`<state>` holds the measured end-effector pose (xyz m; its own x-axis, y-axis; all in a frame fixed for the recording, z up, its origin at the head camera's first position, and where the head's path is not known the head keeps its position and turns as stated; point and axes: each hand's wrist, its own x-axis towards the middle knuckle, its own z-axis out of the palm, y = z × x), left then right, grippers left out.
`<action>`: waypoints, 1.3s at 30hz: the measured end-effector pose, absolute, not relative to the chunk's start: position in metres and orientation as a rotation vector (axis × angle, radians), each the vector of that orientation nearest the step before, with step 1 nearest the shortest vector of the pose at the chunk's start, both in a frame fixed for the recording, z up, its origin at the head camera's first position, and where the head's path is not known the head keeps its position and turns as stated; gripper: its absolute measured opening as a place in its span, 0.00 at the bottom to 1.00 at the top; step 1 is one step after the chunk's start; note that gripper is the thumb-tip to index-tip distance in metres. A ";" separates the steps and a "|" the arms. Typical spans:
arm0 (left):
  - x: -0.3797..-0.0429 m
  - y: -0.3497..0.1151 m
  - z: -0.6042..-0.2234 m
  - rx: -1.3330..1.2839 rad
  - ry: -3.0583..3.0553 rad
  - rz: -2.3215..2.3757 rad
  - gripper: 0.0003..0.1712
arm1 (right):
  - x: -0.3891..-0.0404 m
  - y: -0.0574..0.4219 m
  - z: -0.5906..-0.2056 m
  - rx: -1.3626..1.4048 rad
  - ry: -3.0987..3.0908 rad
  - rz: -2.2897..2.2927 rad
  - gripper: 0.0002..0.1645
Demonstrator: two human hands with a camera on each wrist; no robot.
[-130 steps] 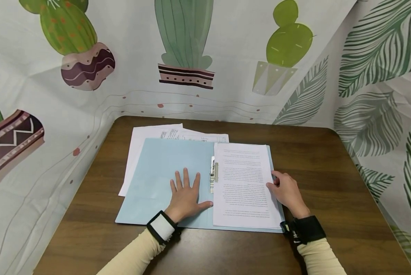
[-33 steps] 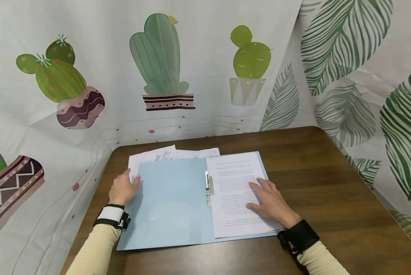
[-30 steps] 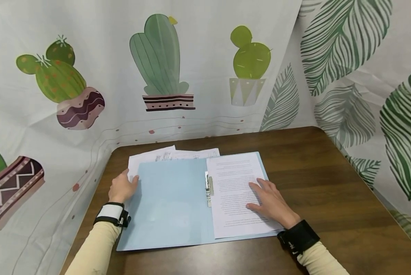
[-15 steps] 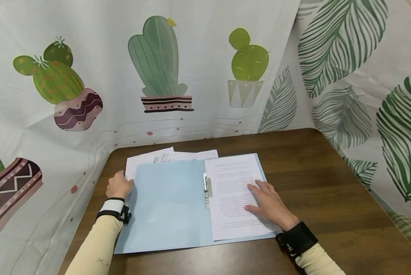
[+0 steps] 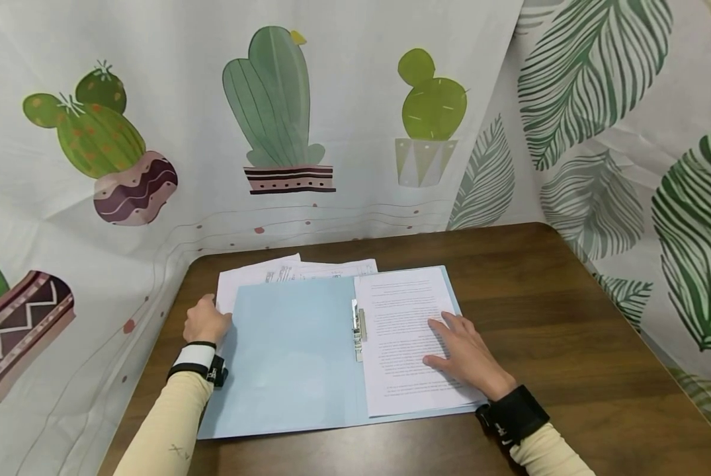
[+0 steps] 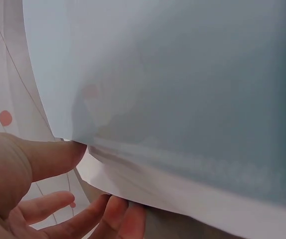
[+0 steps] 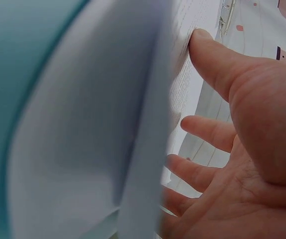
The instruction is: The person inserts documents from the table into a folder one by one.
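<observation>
A light blue folder (image 5: 292, 357) lies spread flat on the table, with a metal clip (image 5: 358, 327) along its spine. Printed sheets (image 5: 399, 357) cover its right side. Loose papers (image 5: 260, 268) stick out from beneath its far and left edges. My left hand (image 5: 206, 320) is at that left edge; in the left wrist view its thumb meets the folder's edge while curled fingers (image 6: 115, 211) hold the edge of the white papers below, their tips partly hidden. With spread fingers, my right hand (image 5: 471, 354) rests on the printed sheets.
The brown wooden table (image 5: 545, 317) extends to the right of the folder and in front of it. Behind and at both sides hangs a white cloth (image 5: 355, 119) printed with cacti and leaves.
My left hand has gone from lying on the folder to its left edge, with fingers drawing in around the papers. My right hand moved from the sheets' right edge onto them, then stayed still.
</observation>
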<state>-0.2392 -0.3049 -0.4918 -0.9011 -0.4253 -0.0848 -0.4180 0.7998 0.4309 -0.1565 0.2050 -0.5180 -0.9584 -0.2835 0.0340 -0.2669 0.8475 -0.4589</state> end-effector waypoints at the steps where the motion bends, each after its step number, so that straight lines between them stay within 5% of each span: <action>1: -0.239 -0.305 -0.492 0.689 -2.963 -0.709 0.36 | -0.156 0.205 -0.518 -0.442 2.985 -0.733 0.45; 18: -0.241 -0.314 -0.501 0.756 -2.819 -0.936 0.39 | -0.154 0.203 -0.517 -0.426 2.986 -0.735 0.46; 39: -0.233 -0.325 -0.491 0.751 -2.759 -0.996 0.18 | -0.155 0.203 -0.515 -0.435 2.994 -0.729 0.45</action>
<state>-0.2334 -0.3253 -0.4909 -0.8709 -0.4879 -0.0595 -0.4134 0.6617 0.6255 -0.1548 0.2029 -0.5150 -0.9604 -0.2761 0.0372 -0.2623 0.8512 -0.4546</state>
